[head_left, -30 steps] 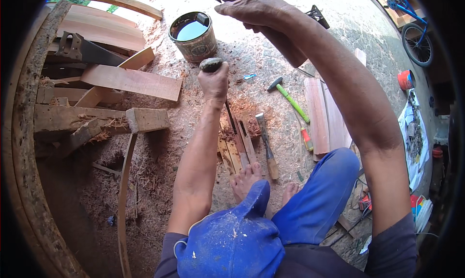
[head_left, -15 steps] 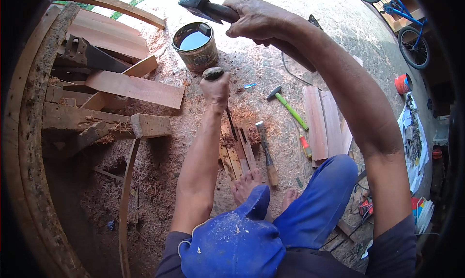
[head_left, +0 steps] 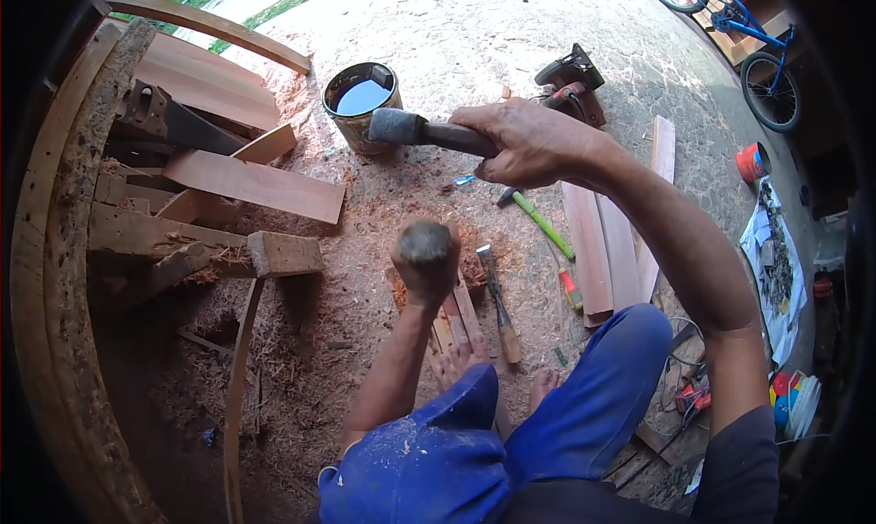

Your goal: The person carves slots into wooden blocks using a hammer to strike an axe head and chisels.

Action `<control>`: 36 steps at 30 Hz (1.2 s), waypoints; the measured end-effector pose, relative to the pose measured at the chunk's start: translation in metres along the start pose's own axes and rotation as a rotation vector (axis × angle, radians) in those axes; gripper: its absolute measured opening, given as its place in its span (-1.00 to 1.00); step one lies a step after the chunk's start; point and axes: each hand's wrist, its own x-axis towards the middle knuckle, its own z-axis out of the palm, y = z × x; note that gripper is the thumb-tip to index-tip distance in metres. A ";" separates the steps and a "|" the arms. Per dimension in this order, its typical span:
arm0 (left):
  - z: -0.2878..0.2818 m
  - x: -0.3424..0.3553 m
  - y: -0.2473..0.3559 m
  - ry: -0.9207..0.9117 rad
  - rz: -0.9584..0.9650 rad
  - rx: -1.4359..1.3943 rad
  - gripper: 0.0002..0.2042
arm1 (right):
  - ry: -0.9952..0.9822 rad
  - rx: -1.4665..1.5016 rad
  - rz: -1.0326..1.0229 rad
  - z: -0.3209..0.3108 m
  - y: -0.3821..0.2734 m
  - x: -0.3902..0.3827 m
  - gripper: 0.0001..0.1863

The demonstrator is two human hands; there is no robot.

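Note:
My left hand (head_left: 427, 282) is closed around the handle of a chisel (head_left: 425, 241), whose worn butt end points up. Its blade is hidden beneath the hand. Below are narrow wooden strips (head_left: 453, 316), with my bare foot (head_left: 461, 361) on their near end. My right hand (head_left: 529, 142) grips the handle of a hammer (head_left: 398, 127). The hammer head is raised, farther off and a little left of the chisel's butt, and apart from it. On the floor right of the strips lies a second chisel (head_left: 500, 305) with a wooden handle.
A green-handled hammer (head_left: 540, 225), a red-and-yellow-handled tool (head_left: 570, 289) and boards (head_left: 589, 250) lie to the right. Ahead stand a bucket of liquid (head_left: 360, 133) and a power tool (head_left: 584, 90). At left are a handsaw (head_left: 173, 122) and a timber frame (head_left: 164, 232). Shavings cover the floor.
My right hand has come nearer with the hammer, lowering it from the far edge. My left hand has moved nearer, and the chisel now stands more upright, its butt facing the view.

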 end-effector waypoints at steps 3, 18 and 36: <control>-0.006 0.102 -0.053 0.082 -0.372 -0.051 -0.93 | 0.096 0.037 0.005 -0.025 -0.015 0.049 -0.59; 0.002 0.121 -0.094 0.116 -0.363 0.114 -0.91 | -0.358 -0.010 0.122 -0.003 0.012 0.096 -0.52; -0.033 0.026 0.006 -0.094 -0.387 -0.114 -0.81 | 0.165 1.046 0.399 0.129 0.034 -0.067 -0.39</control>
